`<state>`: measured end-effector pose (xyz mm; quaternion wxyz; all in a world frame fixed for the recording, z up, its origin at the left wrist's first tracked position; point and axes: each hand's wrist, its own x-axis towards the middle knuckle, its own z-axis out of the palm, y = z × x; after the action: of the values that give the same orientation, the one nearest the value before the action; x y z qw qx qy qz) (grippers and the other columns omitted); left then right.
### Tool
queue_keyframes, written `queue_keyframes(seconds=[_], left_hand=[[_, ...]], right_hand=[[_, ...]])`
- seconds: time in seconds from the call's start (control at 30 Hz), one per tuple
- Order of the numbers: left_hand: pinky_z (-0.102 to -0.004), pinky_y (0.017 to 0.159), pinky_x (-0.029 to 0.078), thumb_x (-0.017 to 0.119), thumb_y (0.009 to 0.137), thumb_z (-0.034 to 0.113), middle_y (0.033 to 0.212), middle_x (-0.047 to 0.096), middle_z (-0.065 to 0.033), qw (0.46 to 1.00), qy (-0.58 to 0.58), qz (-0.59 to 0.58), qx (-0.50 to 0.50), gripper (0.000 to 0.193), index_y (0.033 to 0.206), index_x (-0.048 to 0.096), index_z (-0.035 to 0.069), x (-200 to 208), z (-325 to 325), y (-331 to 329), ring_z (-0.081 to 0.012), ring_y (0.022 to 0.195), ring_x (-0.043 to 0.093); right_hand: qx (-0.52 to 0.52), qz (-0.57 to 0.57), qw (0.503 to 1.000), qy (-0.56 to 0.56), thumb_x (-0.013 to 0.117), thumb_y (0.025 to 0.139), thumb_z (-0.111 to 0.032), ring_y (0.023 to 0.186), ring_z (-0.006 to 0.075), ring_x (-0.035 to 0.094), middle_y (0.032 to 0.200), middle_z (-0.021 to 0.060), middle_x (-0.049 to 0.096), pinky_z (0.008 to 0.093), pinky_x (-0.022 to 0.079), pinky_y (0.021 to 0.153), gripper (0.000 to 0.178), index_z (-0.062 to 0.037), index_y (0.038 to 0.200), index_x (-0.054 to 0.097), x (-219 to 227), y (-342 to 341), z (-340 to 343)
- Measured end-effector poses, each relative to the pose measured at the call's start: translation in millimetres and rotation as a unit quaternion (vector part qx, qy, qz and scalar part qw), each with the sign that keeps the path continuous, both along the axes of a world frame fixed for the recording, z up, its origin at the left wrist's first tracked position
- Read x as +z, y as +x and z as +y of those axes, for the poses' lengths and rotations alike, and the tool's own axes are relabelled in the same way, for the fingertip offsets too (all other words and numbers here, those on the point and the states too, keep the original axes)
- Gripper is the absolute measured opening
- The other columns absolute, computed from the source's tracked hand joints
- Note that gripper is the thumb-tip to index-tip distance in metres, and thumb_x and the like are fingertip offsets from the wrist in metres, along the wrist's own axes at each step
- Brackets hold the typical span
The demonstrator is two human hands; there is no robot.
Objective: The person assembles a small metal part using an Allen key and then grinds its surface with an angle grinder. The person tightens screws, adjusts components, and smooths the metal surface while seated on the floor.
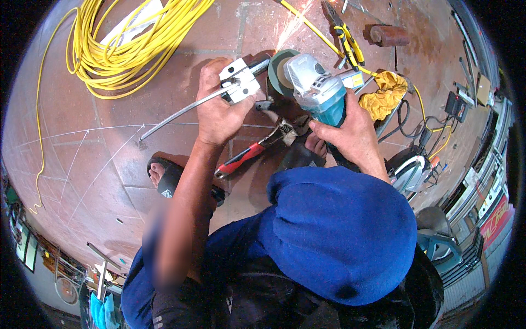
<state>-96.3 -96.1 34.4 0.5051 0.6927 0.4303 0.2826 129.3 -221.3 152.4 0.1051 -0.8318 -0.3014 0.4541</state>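
My left hand is closed around a light grey metal block with dark holes in its face. A long thin metal rod slants from the block down toward the floor. My right hand grips the teal body of an angle grinder. The grinder's dark green disc meets the end of a dark round piece that juts from behind the block. Sparks spray away from the disc toward the far side. Where exactly the disc touches is partly hidden.
An adjustable wrench with a red handle lies below the hands. A coil of yellow cable rests far left. Yellow-black pliers, a rusty cylinder and crumpled yellow cloth lie right. My sandalled foot stands near.
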Motion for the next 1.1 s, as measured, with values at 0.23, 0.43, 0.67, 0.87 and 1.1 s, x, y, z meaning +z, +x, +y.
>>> queue_keyframes(seconds=[0.23, 0.43, 0.67, 0.87, 1.1], left_hand=[[-0.0342, 0.091, 0.056, 0.083, 0.071, -0.001, 0.114, 0.064, -0.0085, 0.995, -0.083, -0.028, 0.041, 0.066, 0.129, 0.054, 0.004, 6, -1, 3, -0.0182, 0.1, 0.066], [-0.0312, 0.092, 0.053, 0.084, 0.068, 0.0, 0.114, 0.061, -0.0064, 0.973, -0.206, -0.056, 0.087, 0.064, 0.125, 0.055, 0.003, 12, -3, 5, -0.0149, 0.102, 0.063], [-0.0347, 0.092, 0.056, 0.084, 0.069, -0.002, 0.117, 0.063, -0.0079, 0.997, -0.071, -0.003, 0.041, 0.068, 0.129, 0.054, 0.005, 10, -3, 4, -0.0175, 0.104, 0.065], [-0.0339, 0.091, 0.055, 0.083, 0.068, -0.002, 0.116, 0.063, -0.008, 0.982, -0.168, -0.056, 0.064, 0.068, 0.129, 0.053, 0.004, 11, -6, 6, -0.0172, 0.102, 0.065], [-0.0312, 0.084, 0.056, 0.082, 0.069, -0.004, 0.104, 0.064, -0.0055, 0.96, -0.248, -0.1, 0.088, 0.061, 0.122, 0.053, 0.002, 14, -2, 8, -0.0143, 0.093, 0.066]], right_hand=[[0.036, -0.048, 0.997, 0.056, 0.085, 0.073, -0.038, 0.078, 0.0357, 0.076, 0.084, 0.0207, 0.073, 0.0444, 0.06, 0.074, 0.072, 0.0041, 0.121, 0.052, -6, -3, -4], [0.028, -0.056, 0.994, 0.09, 0.086, 0.073, -0.038, 0.075, 0.0351, 0.075, 0.084, 0.0193, 0.074, 0.0436, 0.06, 0.072, 0.072, 0.0021, 0.123, 0.052, -10, -5, -8], [0.003, -0.016, 1.0, 0.023, 0.088, 0.071, -0.03, 0.1, 0.0291, 0.071, 0.11, 0.0193, 0.072, 0.0391, 0.054, 0.09, 0.08, 0.0027, 0.134, 0.052, -4, 1, -2], [0.022, -0.024, 0.999, 0.009, 0.088, 0.071, -0.032, 0.1, 0.0311, 0.072, 0.109, 0.0205, 0.072, 0.0399, 0.054, 0.09, 0.081, 0.0031, 0.135, 0.051, -3, -1, 1], [0.001, -0.009, 1.0, 0.022, 0.088, 0.072, -0.033, 0.097, 0.0359, 0.073, 0.105, 0.0233, 0.072, 0.0423, 0.056, 0.086, 0.08, 0.0028, 0.133, 0.052, 0, -6, 2]])
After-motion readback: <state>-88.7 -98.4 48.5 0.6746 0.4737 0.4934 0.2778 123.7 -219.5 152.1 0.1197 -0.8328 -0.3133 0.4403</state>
